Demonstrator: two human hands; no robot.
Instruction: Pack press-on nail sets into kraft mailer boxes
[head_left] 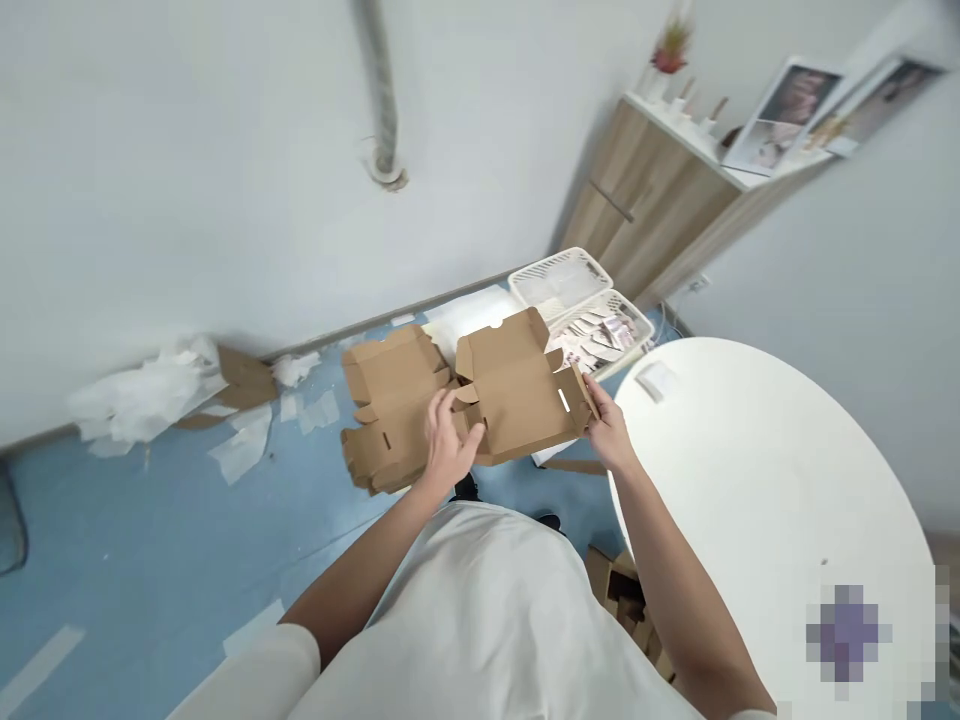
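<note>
A brown cardboard blank is held between the two hands in the middle of the view, plain and matte, opened out into two joined panels. The far panel runs up toward twelve o'clock, its outer edge broken by a small rounded notch; flaps angle up at its sides. The near panel is smooth and slightly shaded, with short tabs at the fold and a narrow slot near its three o'clock side (pale light shows straight through it). That side stands raised, and the right hand has its grip clamped on it, thumb and fingers pinching the board. The left hand is at the nine o'clock side, its grip apart, thumb and fingers spread by the flap there.

A second blank, likewise brown, flapped and slotted, lies just beside the first at nine o'clock. Between one and two o'clock sits a white basket of small packets; the round white tabletop spreads at four o'clock.
</note>
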